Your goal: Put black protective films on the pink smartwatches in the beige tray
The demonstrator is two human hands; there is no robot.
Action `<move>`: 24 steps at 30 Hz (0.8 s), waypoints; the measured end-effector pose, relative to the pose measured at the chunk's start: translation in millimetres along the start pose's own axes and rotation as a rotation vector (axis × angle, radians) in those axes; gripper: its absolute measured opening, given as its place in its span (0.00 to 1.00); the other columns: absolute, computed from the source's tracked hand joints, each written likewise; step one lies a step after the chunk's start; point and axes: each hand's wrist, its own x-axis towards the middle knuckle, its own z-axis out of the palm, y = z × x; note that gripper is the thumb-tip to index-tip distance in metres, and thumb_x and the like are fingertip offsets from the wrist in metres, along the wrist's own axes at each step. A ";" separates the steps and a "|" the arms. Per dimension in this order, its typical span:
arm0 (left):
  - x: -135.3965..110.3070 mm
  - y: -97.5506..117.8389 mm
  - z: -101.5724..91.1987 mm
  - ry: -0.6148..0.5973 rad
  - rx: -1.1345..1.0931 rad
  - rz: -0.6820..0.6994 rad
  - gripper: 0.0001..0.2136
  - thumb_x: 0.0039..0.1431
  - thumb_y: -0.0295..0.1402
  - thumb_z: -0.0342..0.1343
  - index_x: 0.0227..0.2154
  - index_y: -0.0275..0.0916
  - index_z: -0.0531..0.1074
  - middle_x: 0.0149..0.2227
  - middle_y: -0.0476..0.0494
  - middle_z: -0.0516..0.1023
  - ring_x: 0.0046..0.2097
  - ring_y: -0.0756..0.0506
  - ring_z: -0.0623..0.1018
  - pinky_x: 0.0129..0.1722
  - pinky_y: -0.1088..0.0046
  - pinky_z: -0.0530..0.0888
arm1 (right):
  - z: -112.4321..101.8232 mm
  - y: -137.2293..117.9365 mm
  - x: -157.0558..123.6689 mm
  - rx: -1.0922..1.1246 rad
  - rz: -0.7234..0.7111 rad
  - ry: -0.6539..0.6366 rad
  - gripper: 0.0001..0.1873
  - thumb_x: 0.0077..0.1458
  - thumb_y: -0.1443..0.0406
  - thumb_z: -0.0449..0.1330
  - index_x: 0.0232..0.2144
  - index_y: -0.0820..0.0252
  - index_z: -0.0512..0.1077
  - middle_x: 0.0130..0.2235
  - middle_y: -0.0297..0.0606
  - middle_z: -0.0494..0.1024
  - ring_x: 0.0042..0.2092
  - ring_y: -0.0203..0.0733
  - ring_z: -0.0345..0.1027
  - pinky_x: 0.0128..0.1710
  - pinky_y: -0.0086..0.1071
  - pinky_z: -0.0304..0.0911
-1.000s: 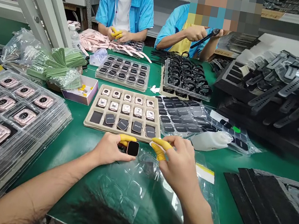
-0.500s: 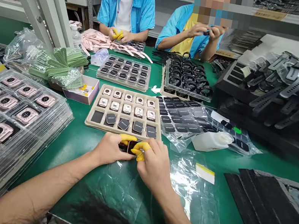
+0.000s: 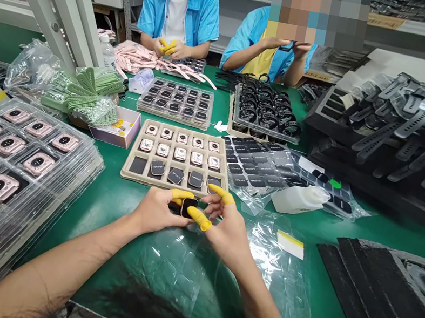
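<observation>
My left hand (image 3: 160,208) holds a smartwatch case (image 3: 187,208) with a dark screen and a thin rose-gold rim, just in front of the beige tray. Yellow finger cots cover some of my fingertips. My right hand (image 3: 222,221) is open at the watch's right side; its cot-covered thumb lies over the screen's lower edge and its index finger is raised apart. Behind both hands, the beige tray (image 3: 126,165) carries rows of watch cases, with dark square labelled pieces in the front row. The left palm's inner side is hidden.
Stacked clear trays (image 3: 91,157) of pink watch cases stand at left. A white bottle (image 3: 298,200) lies right, beside sheets of black stickers (image 3: 257,161). Clear film (image 3: 275,291) covers the table near my right arm. Black foam (image 3: 362,289) sits at far right. Two people in blue work opposite.
My right hand has opened from its pinch at the watch; its index finger has lifted up and away. My left hand keeps the watch in place. A co-worker opposite has raised their hands slightly.
</observation>
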 end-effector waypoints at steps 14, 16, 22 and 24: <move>0.0 -2.6 0.6 -0.032 0.023 0.008 0.21 0.45 0.36 0.73 0.45 0.39 0.83 0.39 0.45 0.87 0.38 0.43 0.86 0.44 0.68 0.84 | 6.5 -16.2 -11.0 -0.188 0.037 0.124 0.17 0.61 0.62 0.58 0.53 0.53 0.70 0.35 0.37 0.84 0.33 0.46 0.79 0.34 0.39 0.72; 0.1 -2.5 0.9 -0.033 0.018 0.001 0.21 0.45 0.36 0.73 0.44 0.39 0.83 0.39 0.45 0.87 0.38 0.42 0.86 0.44 0.68 0.84 | 8.2 -16.0 -12.3 -0.310 -0.091 0.174 0.13 0.63 0.64 0.56 0.50 0.53 0.70 0.35 0.39 0.83 0.33 0.46 0.78 0.33 0.39 0.70; 1.2 1.5 -1.1 -0.040 0.022 0.026 0.20 0.47 0.34 0.72 0.45 0.39 0.83 0.41 0.46 0.87 0.39 0.43 0.86 0.44 0.69 0.83 | 9.1 -14.5 -10.8 -0.354 -0.266 0.195 0.07 0.62 0.69 0.53 0.41 0.53 0.68 0.35 0.39 0.80 0.35 0.45 0.75 0.34 0.37 0.68; 1.2 2.3 -1.5 -0.040 0.024 0.028 0.19 0.47 0.34 0.72 0.45 0.39 0.83 0.40 0.47 0.87 0.39 0.43 0.86 0.44 0.69 0.83 | 8.0 -15.0 -9.3 -0.296 -0.215 0.188 0.06 0.62 0.68 0.53 0.39 0.53 0.68 0.34 0.37 0.80 0.34 0.44 0.75 0.33 0.36 0.69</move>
